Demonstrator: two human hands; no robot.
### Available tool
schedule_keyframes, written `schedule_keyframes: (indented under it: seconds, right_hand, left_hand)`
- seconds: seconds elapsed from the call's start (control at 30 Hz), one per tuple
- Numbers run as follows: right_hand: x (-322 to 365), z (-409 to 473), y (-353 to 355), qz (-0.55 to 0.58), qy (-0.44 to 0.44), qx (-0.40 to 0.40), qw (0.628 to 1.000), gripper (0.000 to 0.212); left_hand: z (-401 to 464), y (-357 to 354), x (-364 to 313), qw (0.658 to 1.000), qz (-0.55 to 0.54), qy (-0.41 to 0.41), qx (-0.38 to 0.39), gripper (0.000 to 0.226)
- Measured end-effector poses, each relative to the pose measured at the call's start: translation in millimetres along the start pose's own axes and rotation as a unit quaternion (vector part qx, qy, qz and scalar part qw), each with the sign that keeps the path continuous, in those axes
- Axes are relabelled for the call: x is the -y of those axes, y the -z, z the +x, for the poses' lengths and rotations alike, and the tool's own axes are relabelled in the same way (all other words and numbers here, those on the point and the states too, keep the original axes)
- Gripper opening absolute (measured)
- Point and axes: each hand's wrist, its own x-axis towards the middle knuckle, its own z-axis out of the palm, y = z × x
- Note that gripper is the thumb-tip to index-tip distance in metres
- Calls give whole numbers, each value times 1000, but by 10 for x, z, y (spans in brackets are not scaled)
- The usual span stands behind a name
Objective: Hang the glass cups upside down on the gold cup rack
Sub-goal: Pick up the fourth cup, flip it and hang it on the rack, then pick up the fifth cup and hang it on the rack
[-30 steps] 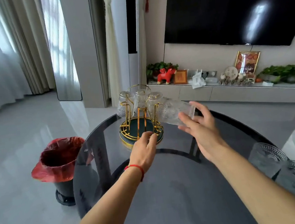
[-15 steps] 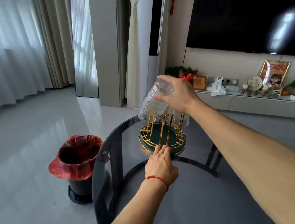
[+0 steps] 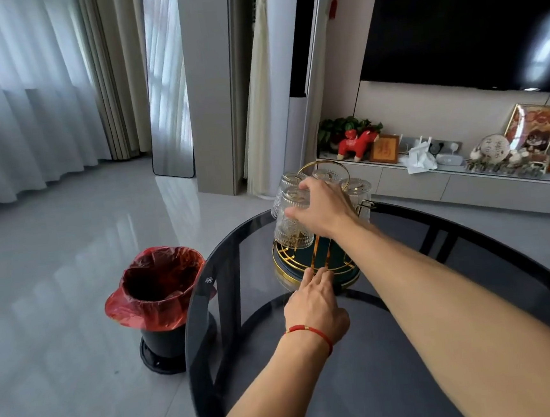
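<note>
The gold cup rack (image 3: 316,264) with a dark green base stands at the far left of the round dark glass table (image 3: 440,293). Several textured glass cups hang upside down on it. My right hand (image 3: 323,207) grips the base of the front-left glass cup (image 3: 290,227), which is upside down and low over a gold peg. My left hand (image 3: 315,304), with a red string at the wrist, rests its fingertips against the rack's front rim. Another hung cup (image 3: 360,189) shows to the right of my right hand.
A black bin with a red liner (image 3: 159,285) stands on the floor left of the table. Behind the table runs a low TV cabinet (image 3: 447,180) with ornaments. The table's left edge lies close to the rack.
My right hand has brought the glass cup from a tilted hold above the rack down over a front-left peg, upside down. The view has swung left. My left hand stays at the rack's rim.
</note>
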Motion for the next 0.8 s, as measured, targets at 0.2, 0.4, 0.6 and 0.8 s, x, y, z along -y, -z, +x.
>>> schedule_keyframes:
  seconds: [0.2, 0.4, 0.6, 0.8]
  right_hand:
    - [-21, -110, -1, -63, 31, 46, 996, 72]
    - [-346, -602, 145, -64, 96, -32, 993, 68]
    - [-1222, -1678, 574, -166, 88, -77, 979, 44]
    - [-1974, -2584, 1042, -271, -41, -121, 954, 45]
  left_hand:
    - [-3, -25, 38, 1000, 23, -15, 8, 73]
    - [-39, -55, 60, 997, 64, -30, 28, 84]
    - [-146, -124, -46, 992, 78, -99, 9, 83]
    - [-331, -216, -323, 981, -9, -190, 25, 81]
